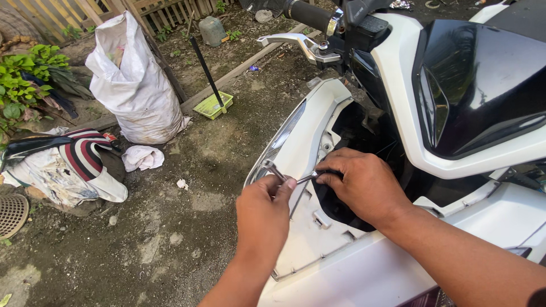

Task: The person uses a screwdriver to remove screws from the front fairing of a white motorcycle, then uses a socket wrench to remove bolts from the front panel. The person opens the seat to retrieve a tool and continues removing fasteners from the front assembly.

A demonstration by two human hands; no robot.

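Both hands (318,199) close together, fingers pinched.

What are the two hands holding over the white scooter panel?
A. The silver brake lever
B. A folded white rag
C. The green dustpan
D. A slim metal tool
D: the left hand and the right hand both grip a slim metal tool above the white scooter panel; the green dustpan, white rag and brake lever lie apart, untouched.
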